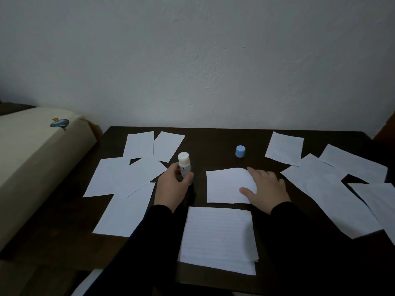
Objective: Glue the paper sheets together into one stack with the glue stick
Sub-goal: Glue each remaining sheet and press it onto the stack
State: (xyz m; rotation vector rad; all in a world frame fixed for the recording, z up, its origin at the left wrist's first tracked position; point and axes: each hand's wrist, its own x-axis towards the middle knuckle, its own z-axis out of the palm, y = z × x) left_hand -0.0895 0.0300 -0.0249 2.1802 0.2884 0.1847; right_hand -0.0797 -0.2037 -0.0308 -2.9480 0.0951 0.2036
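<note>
My left hand [172, 186] grips the white glue stick [184, 163], which stands upright on the dark table [213, 142] with its cap off. The blue cap [240, 151] sits alone farther back. My right hand [267, 189] lies flat on the right edge of a single white sheet [226, 185], whose top edge curls up slightly. Nearer to me lies a stack of lined sheets [218, 238]. Several loose sheets [128, 176] are spread on the left and several more loose sheets [329, 189] on the right.
A beige box-like object [36, 159] with a blue sticker stands to the left of the table. A white wall [192, 60] rises right behind the table's far edge. Loose sheets on the right reach the table's right edge.
</note>
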